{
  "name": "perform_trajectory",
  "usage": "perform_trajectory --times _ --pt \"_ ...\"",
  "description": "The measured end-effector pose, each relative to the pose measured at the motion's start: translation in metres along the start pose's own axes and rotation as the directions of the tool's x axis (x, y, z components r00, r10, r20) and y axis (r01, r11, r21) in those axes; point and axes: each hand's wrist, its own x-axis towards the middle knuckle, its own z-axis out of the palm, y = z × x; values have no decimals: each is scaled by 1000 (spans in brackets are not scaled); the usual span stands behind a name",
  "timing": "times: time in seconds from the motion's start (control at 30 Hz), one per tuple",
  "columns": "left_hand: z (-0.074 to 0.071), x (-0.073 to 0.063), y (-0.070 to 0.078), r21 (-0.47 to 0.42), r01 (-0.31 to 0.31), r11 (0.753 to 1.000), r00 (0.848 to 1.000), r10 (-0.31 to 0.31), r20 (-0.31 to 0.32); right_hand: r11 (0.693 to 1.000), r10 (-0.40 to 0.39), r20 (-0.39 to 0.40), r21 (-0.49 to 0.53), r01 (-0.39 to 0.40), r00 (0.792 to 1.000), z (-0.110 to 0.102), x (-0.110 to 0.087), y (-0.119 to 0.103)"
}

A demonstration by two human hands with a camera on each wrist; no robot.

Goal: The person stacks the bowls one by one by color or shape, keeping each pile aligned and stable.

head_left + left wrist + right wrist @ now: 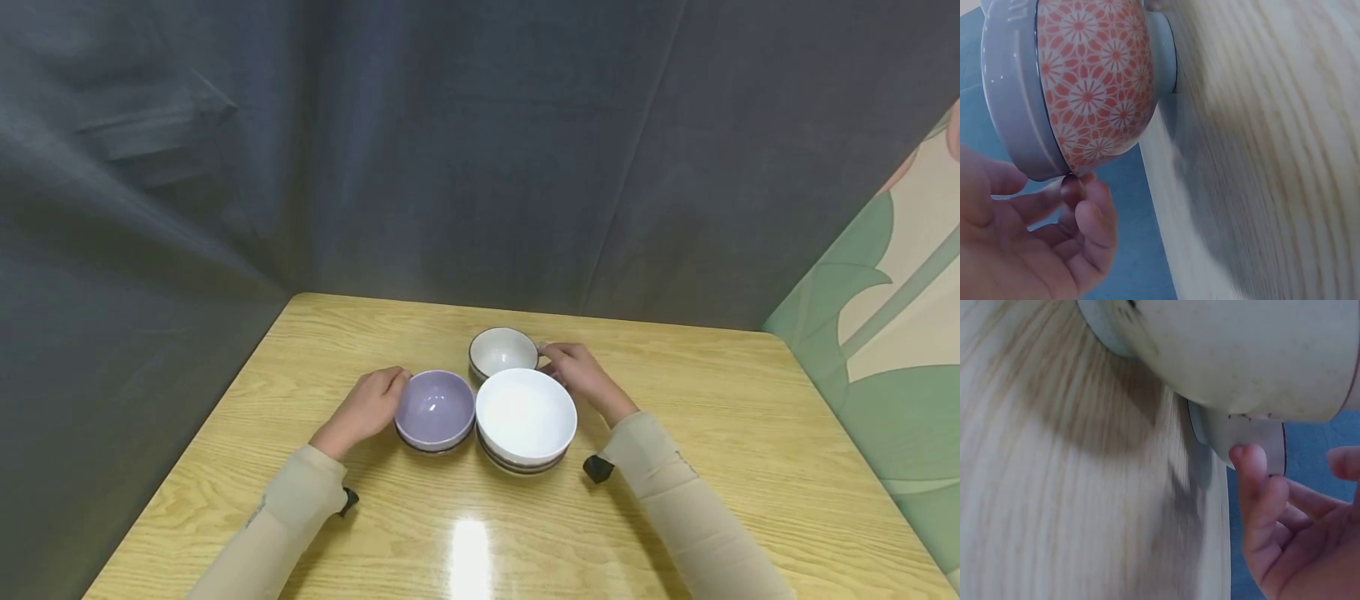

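In the head view my left hand (371, 407) touches the left side of a purple bowl (435, 406). This bowl sits in a red flower-patterned bowl (1094, 81); the left wrist view has my bent fingertips at the patterned bowl's rim and the thumb near the purple wall. On the far side, my right hand (581, 375) reaches a cream bowl with a dark rim (501, 352). Its fingertips are against the outside of that bowl, while the thumb stands apart in the right wrist view. Neither hand is curled round a bowl.
A white bowl (525, 417) tops a stack at the front right, with darker-rimmed bowls (517, 468) under it, close to my right wrist. The wooden table (675, 492) meets a dark curtain (480, 167) at the back and a leaf-patterned surface (900, 350) at right.
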Motion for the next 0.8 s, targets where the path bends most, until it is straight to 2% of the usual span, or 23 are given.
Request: perform_trajectory --times 0.2,0.4,0.5,0.6,0.8 --pt "0 6 -1 -51 -20 998 1000 20 13 998 -20 148 60 11 989 2 2 0" --pt "2 14 -4 -152 -36 988 995 49 84 988 -22 282 155 -23 959 6 -3 5" --pt "3 17 -6 -201 -35 979 992 58 111 978 -22 323 203 -46 946 9 -4 7" --pt "5 20 -8 -232 -26 972 989 59 135 976 -31 328 216 -42 944 10 -4 9" --pt "6 32 -6 -302 -35 953 978 95 186 982 1 229 184 -44 973 8 -5 13"
